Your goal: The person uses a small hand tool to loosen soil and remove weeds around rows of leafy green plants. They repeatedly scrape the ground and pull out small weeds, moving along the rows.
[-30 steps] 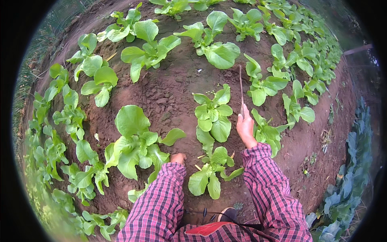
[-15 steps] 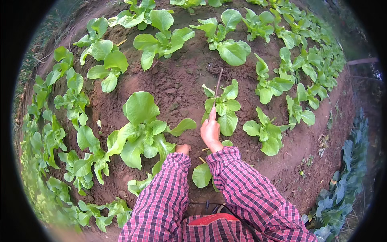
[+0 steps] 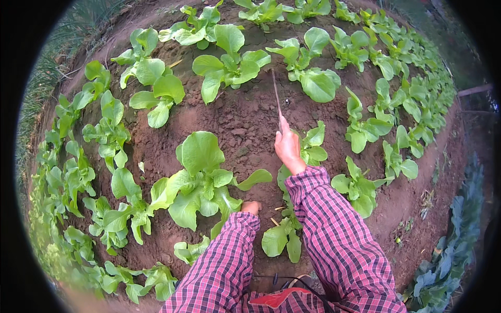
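My right hand (image 3: 289,148) is closed round the near end of a thin brown stick (image 3: 276,93), which points away over bare soil, its far tip near the leaves of two farther plants. Beside and partly under that hand is a small leafy green plant (image 3: 314,146). My left hand (image 3: 251,207) is low at the soil by the right side of a large lettuce (image 3: 201,185). Its fingers look curled in, and what they hold, if anything, is hidden. Another low plant (image 3: 276,239) grows between my forearms.
Rows of young lettuces stand on the left (image 3: 109,133), at the far side (image 3: 229,65) and on the right (image 3: 360,122). Bluish-green leafy plants (image 3: 443,255) line the right edge beyond the bed. Brown crumbly soil (image 3: 229,117) lies between the rows.
My right hand with the stick has moved off the small plant, and the stick now tilts left over bare soil. The whole view has shifted, with the plants appearing lower and farther right.
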Demonstrator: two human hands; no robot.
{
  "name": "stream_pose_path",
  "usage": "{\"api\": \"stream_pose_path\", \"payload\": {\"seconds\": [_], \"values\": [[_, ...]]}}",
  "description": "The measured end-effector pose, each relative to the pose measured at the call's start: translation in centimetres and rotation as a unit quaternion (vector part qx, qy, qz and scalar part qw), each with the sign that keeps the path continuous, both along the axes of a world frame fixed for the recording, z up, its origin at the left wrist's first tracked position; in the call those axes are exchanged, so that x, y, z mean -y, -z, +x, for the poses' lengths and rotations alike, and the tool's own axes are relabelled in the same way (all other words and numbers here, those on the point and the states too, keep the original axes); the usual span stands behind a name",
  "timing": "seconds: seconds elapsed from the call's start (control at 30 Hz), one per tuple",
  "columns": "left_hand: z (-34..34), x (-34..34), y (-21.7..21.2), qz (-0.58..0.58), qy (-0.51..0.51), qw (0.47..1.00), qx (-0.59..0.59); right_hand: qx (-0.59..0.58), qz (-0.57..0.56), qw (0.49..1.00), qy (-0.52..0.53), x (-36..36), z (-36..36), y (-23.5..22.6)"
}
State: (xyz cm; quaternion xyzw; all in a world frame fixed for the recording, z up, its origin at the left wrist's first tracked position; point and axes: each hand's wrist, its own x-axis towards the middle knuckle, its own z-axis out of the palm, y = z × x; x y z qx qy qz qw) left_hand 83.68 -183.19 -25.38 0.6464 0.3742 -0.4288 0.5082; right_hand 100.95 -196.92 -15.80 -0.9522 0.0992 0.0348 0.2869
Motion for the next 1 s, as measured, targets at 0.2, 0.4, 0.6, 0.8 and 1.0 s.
{"api": "stream_pose_path", "payload": {"seconds": [0.2,0.4,0.6,0.8,1.0], "values": [[0.0,-0.9,0.9,-0.009,0.019,1.0,-0.016,-0.019,-0.007,0.999,0.032,-1.3,3.2,3.0],[0.0,-2.1,1.8,0.006,0.13,0.991,-0.012,-0.066,0.03,0.997,-0.023,-3.9,-11.9,2.5],[0.2,-1.3,1.7,0.013,0.088,0.994,-0.065,-0.089,0.029,0.994,-0.053,-2.9,-25.0,-0.3],[0.0,-1.5,2.1,0.002,0.106,0.994,-0.019,0.009,0.055,0.998,-0.041,-2.3,-18.1,0.6],[0.2,-0.2,0.9,-0.023,-0.007,0.999,-0.036,0.027,-0.018,0.999,0.006,-1.0,-2.5,0.6]]}}
